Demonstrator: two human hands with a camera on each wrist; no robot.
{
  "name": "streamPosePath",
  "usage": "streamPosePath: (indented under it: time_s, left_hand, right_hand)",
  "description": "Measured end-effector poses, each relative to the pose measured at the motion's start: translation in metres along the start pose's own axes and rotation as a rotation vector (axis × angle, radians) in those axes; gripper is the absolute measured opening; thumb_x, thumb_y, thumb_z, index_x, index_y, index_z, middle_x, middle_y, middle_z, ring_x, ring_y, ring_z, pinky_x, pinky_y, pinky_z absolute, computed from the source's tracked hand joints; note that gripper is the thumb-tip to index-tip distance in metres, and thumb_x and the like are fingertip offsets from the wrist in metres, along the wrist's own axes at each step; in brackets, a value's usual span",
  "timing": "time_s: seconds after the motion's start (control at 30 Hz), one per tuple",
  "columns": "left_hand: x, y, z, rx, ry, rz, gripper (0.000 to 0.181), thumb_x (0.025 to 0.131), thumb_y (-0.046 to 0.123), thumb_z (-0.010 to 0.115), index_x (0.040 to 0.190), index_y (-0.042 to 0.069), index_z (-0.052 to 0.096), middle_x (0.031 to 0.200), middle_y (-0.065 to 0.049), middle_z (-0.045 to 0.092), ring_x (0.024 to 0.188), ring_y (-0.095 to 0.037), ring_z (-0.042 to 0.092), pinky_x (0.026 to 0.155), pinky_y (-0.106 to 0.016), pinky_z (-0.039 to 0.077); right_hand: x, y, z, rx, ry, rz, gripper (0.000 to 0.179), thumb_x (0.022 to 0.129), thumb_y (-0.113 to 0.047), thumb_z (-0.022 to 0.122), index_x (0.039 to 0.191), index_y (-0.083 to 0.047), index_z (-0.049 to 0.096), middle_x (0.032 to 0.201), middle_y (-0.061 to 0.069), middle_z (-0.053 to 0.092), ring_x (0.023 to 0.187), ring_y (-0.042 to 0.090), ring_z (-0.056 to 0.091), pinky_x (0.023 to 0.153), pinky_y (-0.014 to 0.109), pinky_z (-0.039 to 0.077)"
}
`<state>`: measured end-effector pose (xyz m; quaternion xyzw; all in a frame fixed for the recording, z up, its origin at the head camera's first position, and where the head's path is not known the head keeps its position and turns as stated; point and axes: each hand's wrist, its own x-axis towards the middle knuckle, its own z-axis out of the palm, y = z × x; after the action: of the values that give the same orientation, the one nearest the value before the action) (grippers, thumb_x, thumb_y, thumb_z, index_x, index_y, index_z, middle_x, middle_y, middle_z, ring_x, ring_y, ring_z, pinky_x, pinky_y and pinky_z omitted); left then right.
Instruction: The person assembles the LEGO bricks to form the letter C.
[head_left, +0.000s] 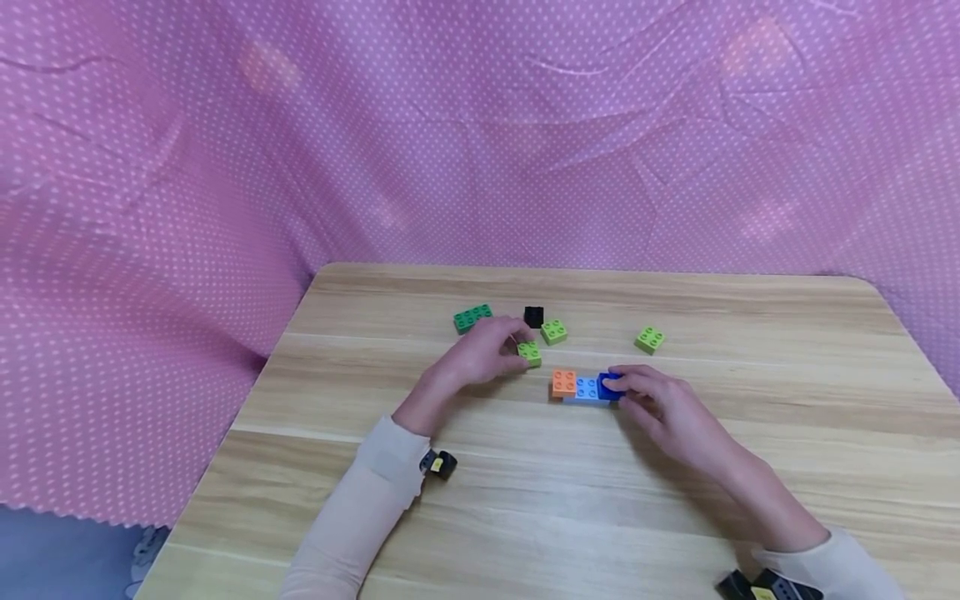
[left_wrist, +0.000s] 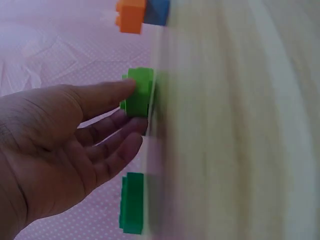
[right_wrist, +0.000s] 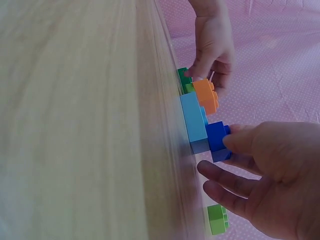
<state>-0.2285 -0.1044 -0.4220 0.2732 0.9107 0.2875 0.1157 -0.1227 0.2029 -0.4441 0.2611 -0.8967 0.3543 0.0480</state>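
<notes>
My left hand (head_left: 480, 354) has its thumb and fingers around a lime green toy brick (head_left: 529, 354), which sits low at the tabletop. In the left wrist view the thumb presses that brick's (left_wrist: 139, 92) studded side, with fingers behind it. My right hand (head_left: 675, 412) pinches a dark blue brick (head_left: 609, 386) between thumb and index finger. This brick sits on one end of a longer light blue brick (right_wrist: 192, 120), while an orange brick (head_left: 564, 382) is on the other end. Two studs' width of light blue shows between them.
Beyond my left hand lie a dark green brick (head_left: 472, 317), a black brick (head_left: 533, 317) and a second lime green brick (head_left: 554, 332). Another lime green brick (head_left: 649, 339) lies further right. The wooden table (head_left: 487, 517) is bordered by a pink dotted cloth (head_left: 480, 167).
</notes>
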Motion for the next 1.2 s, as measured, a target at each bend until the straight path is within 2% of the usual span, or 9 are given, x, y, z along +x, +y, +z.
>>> streamPosePath:
  time_s: [0.2, 0.33, 0.47, 0.6, 0.73, 0.97, 1.2]
  left_hand:
    - [-0.005, 0.019, -0.006, -0.084, -0.048, 0.077, 0.038, 0.097, 0.019, 0.08, 0.132, 0.013, 0.068, 0.124, 0.001, 0.07, 0.114, -0.017, 0.067, 0.091, -0.024, 0.057]
    - [-0.009, 0.033, -0.009, -0.07, -0.058, 0.104, 0.041, 0.098, 0.022, 0.079, 0.135, 0.012, 0.067, 0.126, 0.001, 0.069, 0.117, -0.018, 0.066, 0.091, -0.023, 0.057]
    - [-0.012, 0.041, -0.009, -0.06, -0.072, 0.118, 0.04, 0.098, 0.021, 0.079, 0.135, 0.012, 0.067, 0.123, 0.002, 0.07, 0.114, -0.015, 0.066, 0.089, -0.021, 0.057]
    - [-0.012, 0.044, -0.009, -0.044, -0.092, 0.163, 0.038, 0.097, 0.017, 0.08, 0.132, 0.011, 0.069, 0.121, 0.002, 0.07, 0.111, -0.012, 0.067, 0.088, -0.019, 0.057]
    - [-0.012, 0.047, -0.008, -0.014, -0.097, 0.186, 0.038, 0.097, 0.016, 0.08, 0.132, 0.011, 0.069, 0.125, 0.001, 0.07, 0.113, -0.011, 0.066, 0.088, -0.019, 0.056]
    - [-0.012, 0.048, -0.007, -0.009, -0.113, 0.175, 0.038, 0.097, 0.014, 0.079, 0.134, 0.012, 0.069, 0.126, 0.002, 0.07, 0.115, -0.01, 0.065, 0.09, -0.019, 0.056]
    - [-0.011, 0.049, -0.003, -0.014, -0.133, 0.198, 0.034, 0.096, 0.011, 0.08, 0.128, 0.011, 0.071, 0.119, 0.004, 0.07, 0.111, -0.009, 0.064, 0.094, -0.022, 0.057]
  right_hand:
    - [0.001, 0.001, 0.003, -0.016, 0.032, -0.047, 0.043, 0.089, 0.016, 0.073, 0.126, -0.006, 0.074, 0.138, 0.018, 0.067, 0.124, 0.039, 0.067, 0.098, 0.053, 0.057]
    - [0.001, 0.001, 0.003, -0.023, 0.054, -0.07, 0.043, 0.088, 0.017, 0.074, 0.124, -0.006, 0.075, 0.135, 0.017, 0.069, 0.12, 0.038, 0.069, 0.095, 0.052, 0.059]
    - [0.002, 0.002, 0.004, -0.031, 0.057, -0.054, 0.039, 0.091, 0.014, 0.073, 0.125, -0.006, 0.073, 0.13, 0.014, 0.071, 0.116, 0.034, 0.071, 0.091, 0.047, 0.061]
    - [0.001, 0.003, 0.006, 0.0, 0.043, 0.002, 0.041, 0.094, 0.01, 0.071, 0.132, -0.004, 0.066, 0.124, 0.014, 0.073, 0.106, 0.028, 0.074, 0.084, 0.038, 0.064]
    - [0.001, 0.002, 0.007, 0.026, 0.025, 0.047, 0.044, 0.097, 0.007, 0.071, 0.139, -0.003, 0.063, 0.123, 0.016, 0.073, 0.103, 0.027, 0.075, 0.083, 0.035, 0.064]
    - [0.002, 0.002, 0.006, 0.017, 0.022, 0.013, 0.042, 0.096, 0.01, 0.069, 0.137, -0.002, 0.067, 0.135, 0.017, 0.069, 0.117, 0.033, 0.071, 0.086, 0.037, 0.063]
    - [0.002, 0.004, 0.007, -0.014, 0.035, -0.024, 0.043, 0.095, 0.009, 0.07, 0.136, -0.002, 0.068, 0.136, 0.016, 0.068, 0.118, 0.032, 0.07, 0.089, 0.041, 0.063]
